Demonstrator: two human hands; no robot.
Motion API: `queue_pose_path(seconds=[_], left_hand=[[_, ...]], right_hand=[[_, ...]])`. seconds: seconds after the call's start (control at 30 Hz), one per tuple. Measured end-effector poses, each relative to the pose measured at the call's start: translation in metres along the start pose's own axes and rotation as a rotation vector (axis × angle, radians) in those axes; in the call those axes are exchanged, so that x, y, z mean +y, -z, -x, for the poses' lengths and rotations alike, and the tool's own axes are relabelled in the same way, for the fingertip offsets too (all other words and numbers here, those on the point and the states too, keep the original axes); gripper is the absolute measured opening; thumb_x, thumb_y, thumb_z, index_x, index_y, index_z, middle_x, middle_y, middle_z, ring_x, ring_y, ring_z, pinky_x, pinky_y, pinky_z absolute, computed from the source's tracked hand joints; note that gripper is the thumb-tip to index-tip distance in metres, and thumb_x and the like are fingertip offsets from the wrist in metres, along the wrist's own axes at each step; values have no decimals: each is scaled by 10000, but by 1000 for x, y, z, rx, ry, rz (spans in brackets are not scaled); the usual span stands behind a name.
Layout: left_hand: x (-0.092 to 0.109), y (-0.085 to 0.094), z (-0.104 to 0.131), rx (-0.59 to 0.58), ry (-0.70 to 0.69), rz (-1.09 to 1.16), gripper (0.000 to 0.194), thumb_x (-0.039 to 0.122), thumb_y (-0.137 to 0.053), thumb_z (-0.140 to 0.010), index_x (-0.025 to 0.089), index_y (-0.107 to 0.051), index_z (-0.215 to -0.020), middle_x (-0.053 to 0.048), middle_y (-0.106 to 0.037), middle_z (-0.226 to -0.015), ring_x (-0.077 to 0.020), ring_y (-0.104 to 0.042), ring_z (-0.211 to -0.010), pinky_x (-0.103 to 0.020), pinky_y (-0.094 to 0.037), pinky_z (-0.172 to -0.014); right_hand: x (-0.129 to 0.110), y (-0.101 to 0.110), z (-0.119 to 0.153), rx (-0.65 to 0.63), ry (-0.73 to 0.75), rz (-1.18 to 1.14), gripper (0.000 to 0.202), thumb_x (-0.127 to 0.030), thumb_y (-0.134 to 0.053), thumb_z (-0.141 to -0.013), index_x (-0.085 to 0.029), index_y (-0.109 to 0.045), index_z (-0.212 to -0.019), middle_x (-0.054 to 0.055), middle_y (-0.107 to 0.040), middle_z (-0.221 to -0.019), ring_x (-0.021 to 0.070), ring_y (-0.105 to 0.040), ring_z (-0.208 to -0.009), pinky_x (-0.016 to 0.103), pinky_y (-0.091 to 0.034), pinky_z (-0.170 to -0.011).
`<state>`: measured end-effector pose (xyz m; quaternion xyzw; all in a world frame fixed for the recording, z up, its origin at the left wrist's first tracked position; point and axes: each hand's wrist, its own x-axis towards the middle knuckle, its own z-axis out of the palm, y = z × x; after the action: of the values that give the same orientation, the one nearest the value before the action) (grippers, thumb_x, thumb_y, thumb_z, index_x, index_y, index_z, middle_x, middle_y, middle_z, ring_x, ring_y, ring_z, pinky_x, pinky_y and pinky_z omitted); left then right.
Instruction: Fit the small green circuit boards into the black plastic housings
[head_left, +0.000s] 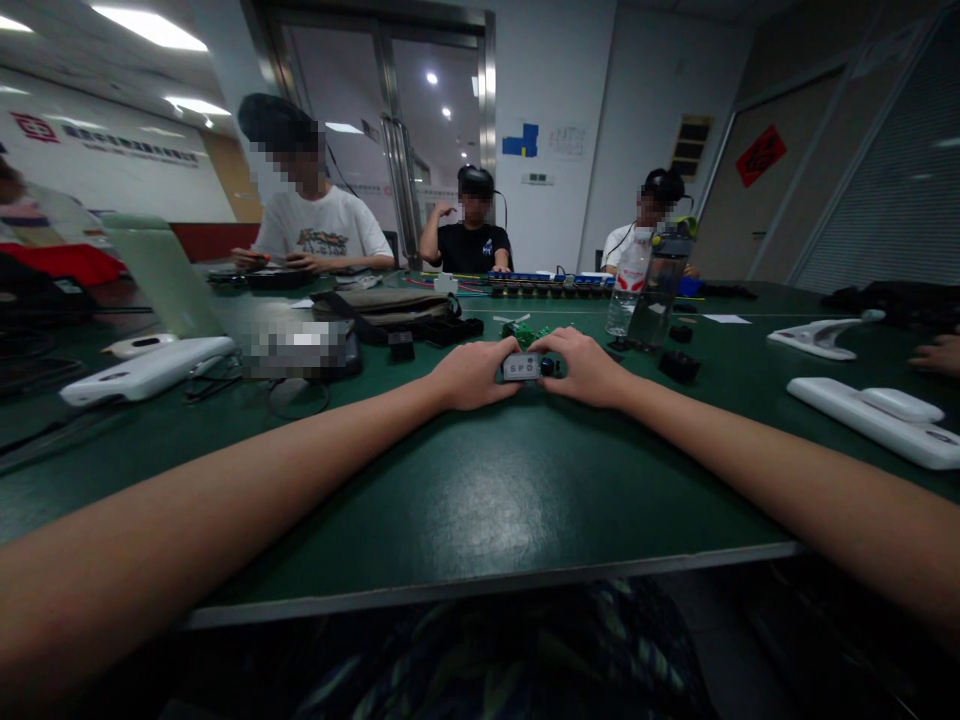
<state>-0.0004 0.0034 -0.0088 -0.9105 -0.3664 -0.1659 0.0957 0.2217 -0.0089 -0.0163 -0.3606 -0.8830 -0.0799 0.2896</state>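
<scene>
At the centre of the frame, a small block-shaped part with a pale face marked "SPD" [520, 368] is held just above or against the far half of the green table [465, 510]; which of the two, the view does not settle. The left hand [472, 376] is closed on its left end, thumb and fingers curled around the side, and the right hand [589, 368] pinches the right end, close to a dark round piece [547, 368] whose attachment to the part cannot be made out. Just behind the fingers lie green pieces [527, 333], partly hidden. Black blocks [679, 367] sit right of centre, near a clear bottle [625, 300], and another black block [401, 346] sits left of the hands. By its size against the fingers, the part looks light, and its casing is probably stiff, likely plastic or thin metal, with little give. The smooth face may be slippery under a thumb, so the short ends or the edges seem the surer hold, leaving the lettering uncovered. The round piece looks like the more delicate spot, better steadied than squeezed or used as a handle.
</scene>
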Motion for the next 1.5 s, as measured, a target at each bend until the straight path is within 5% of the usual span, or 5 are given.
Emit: queue_pose_path(seconds=[0.37, 1.5], left_hand=[[0, 0, -2, -88, -20, -5, 442, 449, -553, -831, 204, -535, -1198, -107, -683, -1136, -277, -668, -991, -359, -501, -818], [1, 3, -3, -144, -26, 3, 423, 458, -505, -882, 185, -503, -1204, -119, -664, -1169, -273, -650, -1042, -369, -496, -878]], right_hand=[[9, 1, 2, -172, -100, -4, 374, -136, -664, -761, -153, -675, -1135, 109, -726, -1095, 232, -673, -978, 369, -504, -906], [4, 8, 2, -193, -93, -46, 404, -152, -665, -769, -142, -658, -1173, 84, -724, -1053, 183, -655, -850, 299, -470, -824]])
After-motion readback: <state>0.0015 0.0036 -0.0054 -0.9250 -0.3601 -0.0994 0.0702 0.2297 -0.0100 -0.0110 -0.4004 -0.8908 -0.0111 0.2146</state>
